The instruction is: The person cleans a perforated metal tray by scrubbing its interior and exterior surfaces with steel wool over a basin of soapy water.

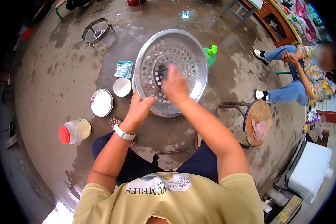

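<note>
A wide silver metal steamer tray (195,56), its bottom pierced with round holes, is tilted up in front of me. My left hand (139,109) is closed on its near left rim, thumb on the inner side. Inside the tray, my right hand (175,85) presses a dark, wiry scouring pad (162,71) against the perforated bottom. Motion blurs that hand and the pad, so the exact finger placement is unclear. What supports the tray underneath is mostly hidden. Left of it, a white bowl (122,87) and stacked white plates (101,103) rest on the floor.
A blue-white packet (124,69) lies beyond the bowl; a red-lidded clear jar (77,131) lies at left. Behind the tray stands a green pump bottle (210,56). A metal ring stand (97,31) is farther off. At right are a stool (264,112) with a pink cloth and a seated person (304,74).
</note>
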`<state>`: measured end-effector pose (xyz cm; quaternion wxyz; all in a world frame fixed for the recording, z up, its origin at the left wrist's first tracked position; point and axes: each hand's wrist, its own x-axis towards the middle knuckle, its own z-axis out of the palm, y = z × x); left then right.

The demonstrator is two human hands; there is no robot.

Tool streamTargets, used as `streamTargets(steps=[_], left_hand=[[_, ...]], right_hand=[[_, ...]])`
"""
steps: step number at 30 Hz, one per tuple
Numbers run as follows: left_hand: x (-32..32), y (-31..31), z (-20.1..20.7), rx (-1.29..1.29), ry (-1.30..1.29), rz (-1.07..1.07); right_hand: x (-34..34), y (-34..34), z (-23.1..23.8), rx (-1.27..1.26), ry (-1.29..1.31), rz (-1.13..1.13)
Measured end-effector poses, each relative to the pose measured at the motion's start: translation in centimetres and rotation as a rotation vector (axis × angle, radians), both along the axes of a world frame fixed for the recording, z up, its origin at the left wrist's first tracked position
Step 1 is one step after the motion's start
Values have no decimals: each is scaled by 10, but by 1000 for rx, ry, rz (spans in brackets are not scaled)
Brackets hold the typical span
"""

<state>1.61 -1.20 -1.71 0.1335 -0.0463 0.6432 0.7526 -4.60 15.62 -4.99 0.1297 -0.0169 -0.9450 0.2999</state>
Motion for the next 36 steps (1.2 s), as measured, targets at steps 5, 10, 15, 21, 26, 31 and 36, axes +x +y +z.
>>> streamTargets(steps=[5,10,15,21,26,31,36], left_hand=[[-1,1,13,68,-249,55],[3,13,28,91,-273,-16],[4,10,21,57,-252,-72],[-2,-6,2,118,-318,70],[-5,-5,25,156,-348,66],[-4,-5,22,114,-335,58],[-3,-11,7,156,-372,44]], right_hand=[[28,-30,18,-43,-31,283],[-17,32,14,184,-70,-111],[-12,20,15,65,-41,-122],[33,-30,13,35,22,399],[0,20,8,330,-77,66],[-11,44,0,306,-31,-138],[29,-30,10,22,114,315]])
